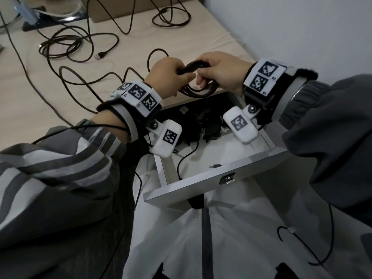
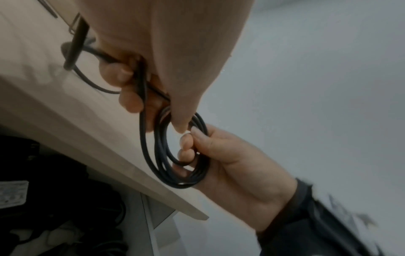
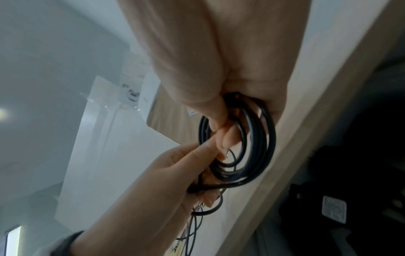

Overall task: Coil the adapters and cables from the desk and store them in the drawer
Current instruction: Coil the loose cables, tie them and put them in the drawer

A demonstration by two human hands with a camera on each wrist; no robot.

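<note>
Both hands hold one black cable coil [image 1: 198, 90] above the desk's near edge, just beyond the open drawer [image 1: 201, 186]. My left hand [image 1: 171, 71] grips the cable's loose run, fingers curled round it [image 2: 131, 81]. My right hand [image 1: 218, 69] holds the stacked loops, thumb and fingers closed round them [image 3: 221, 131]. The coil [image 2: 179, 155] hangs down between the two hands, and several loops show in the right wrist view [image 3: 252, 147]. The cable's uncoiled tail [image 1: 96, 77] trails left across the desk. Black adapters [image 1: 209, 129] lie inside the drawer.
More loose black cables [image 1: 76, 45] sprawl over the light wooden desk [image 1: 24, 93], one ending in a USB plug [image 1: 100, 55]. Another cable loop [image 1: 171, 17] lies at the back by a cardboard box [image 1: 112, 9]. A white wall [image 1: 302, 27] borders the desk on the right.
</note>
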